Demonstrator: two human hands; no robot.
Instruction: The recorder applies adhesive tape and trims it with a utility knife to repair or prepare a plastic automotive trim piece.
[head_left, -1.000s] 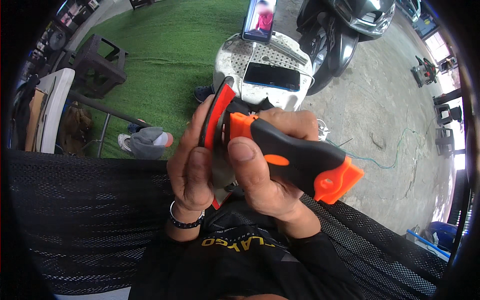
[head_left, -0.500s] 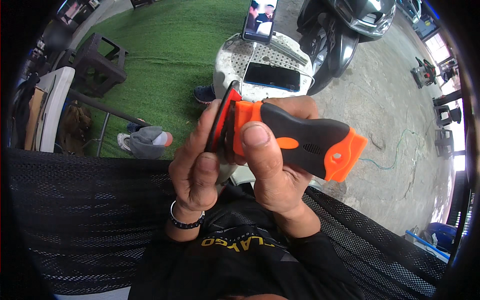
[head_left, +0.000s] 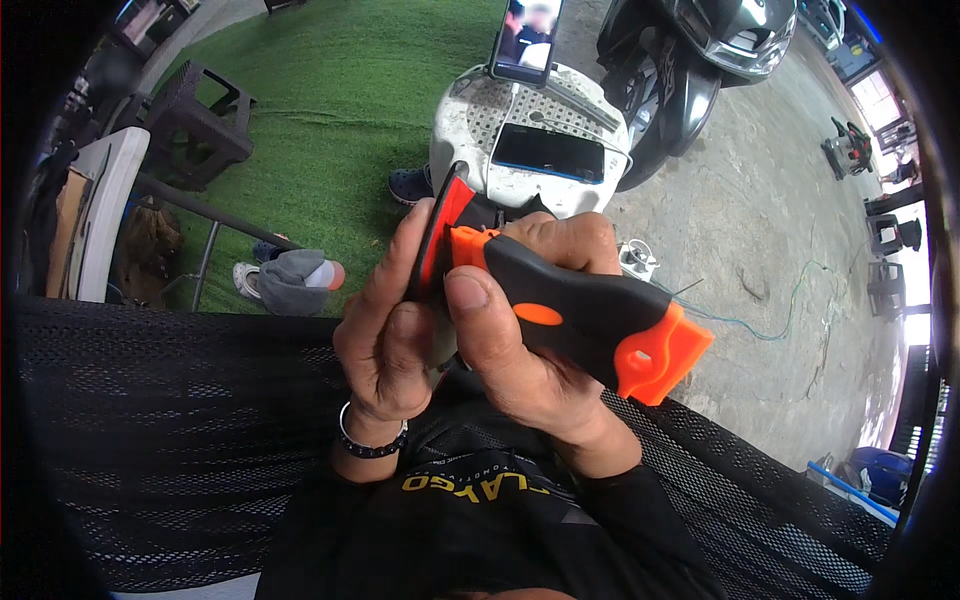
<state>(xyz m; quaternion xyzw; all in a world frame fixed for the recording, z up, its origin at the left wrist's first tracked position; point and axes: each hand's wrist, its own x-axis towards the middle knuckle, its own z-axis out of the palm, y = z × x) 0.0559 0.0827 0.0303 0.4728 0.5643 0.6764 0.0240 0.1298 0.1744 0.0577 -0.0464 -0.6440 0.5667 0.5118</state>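
My left hand (head_left: 385, 340) is closed on a thin curved black piece with a red inner face (head_left: 437, 235), its fingers pressed along the outer side. In my right hand (head_left: 525, 365) is an orange-and-black handled tool (head_left: 585, 318), shaped like a scraper. My right thumb lies on its near face and the other fingers go behind it. The tool's orange head end is close against the red face; whether the two are joined cannot be told. Its wide orange butt end, with a small hole, points to the lower right.
Beyond my hands stands a white stool (head_left: 465, 110) bearing a dark phone lying flat (head_left: 548, 153), a cable and a propped phone (head_left: 524, 42). A scooter (head_left: 690, 90) is behind it. A dark plastic stool (head_left: 200, 125) stands on green turf at left. A black mesh surface (head_left: 180, 400) surrounds me.
The tool has tipped, its butt end swinging down and toward me. My right hand has turned with it and shifted slightly left. My left hand has barely moved.
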